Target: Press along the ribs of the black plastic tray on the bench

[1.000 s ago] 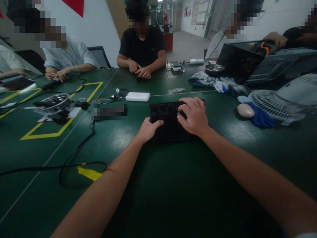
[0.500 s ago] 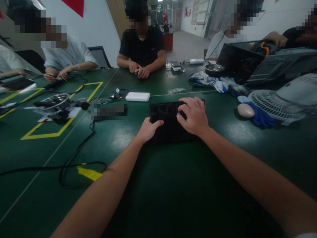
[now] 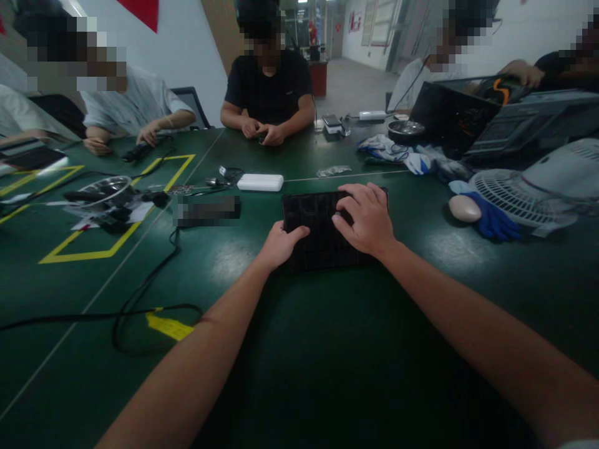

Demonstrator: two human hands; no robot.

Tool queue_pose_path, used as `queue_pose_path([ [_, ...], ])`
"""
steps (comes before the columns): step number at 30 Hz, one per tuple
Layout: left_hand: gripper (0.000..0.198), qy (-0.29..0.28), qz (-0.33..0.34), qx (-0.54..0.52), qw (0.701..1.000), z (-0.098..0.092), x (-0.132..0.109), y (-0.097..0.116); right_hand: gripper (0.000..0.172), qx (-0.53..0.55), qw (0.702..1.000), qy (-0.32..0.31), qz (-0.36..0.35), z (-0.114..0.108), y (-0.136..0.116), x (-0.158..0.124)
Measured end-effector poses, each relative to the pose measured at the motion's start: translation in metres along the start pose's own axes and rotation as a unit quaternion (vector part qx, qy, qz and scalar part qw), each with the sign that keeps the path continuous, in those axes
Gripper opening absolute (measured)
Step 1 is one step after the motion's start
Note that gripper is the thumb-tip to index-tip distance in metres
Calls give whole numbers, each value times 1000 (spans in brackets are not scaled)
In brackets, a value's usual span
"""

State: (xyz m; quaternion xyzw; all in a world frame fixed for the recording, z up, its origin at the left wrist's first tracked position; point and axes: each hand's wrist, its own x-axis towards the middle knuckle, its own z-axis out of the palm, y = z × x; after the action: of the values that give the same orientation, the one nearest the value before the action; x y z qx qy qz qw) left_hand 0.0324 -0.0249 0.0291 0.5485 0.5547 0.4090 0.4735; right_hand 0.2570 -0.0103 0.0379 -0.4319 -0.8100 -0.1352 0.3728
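Note:
A flat black rectangular panel (image 3: 318, 246) with a faint raised pattern lies on the green table in front of me; its exact kind is too dark to tell. My left hand (image 3: 281, 244) grips its left edge, thumb laid on the top face and the other fingers out of sight. Over the panel's upper right part, my right hand (image 3: 365, 218) is bent with curled fingers. A tiny bluish spot shows between its thumb and index finger, too small to name.
A white box-shaped device (image 3: 260, 183) and a black power strip (image 3: 208, 211) lie to the left, with black cables. Metal bowls, a white fan (image 3: 524, 193), blue gloves (image 3: 496, 218) and an oval pale object (image 3: 464, 209) surround the work spot. Several co-workers sit around the table.
My left hand and the panel stay put; my right thumb shifts slightly left. At the far left, a co-worker's hand has moved right, onto a dark object on the table.

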Motion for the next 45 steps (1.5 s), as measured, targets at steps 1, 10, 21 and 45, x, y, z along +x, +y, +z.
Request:
queue_pose_path([
  [1,34,2,1,0,1000,0,-1,1,12,0,1000,-1,0,0,0,0],
  [10,31,1,3,-14,1000,1,-2,3,13,-2,1000,-2,2,0,0,0],
  [21,32,-3,7,-1,1000,0,0,-1,13,0,1000,-1,-2,-1,0,0],
  [45,34,-5,3,-5,1000,-1,0,0,13,2,1000,-7,5,-1,0,0],
])
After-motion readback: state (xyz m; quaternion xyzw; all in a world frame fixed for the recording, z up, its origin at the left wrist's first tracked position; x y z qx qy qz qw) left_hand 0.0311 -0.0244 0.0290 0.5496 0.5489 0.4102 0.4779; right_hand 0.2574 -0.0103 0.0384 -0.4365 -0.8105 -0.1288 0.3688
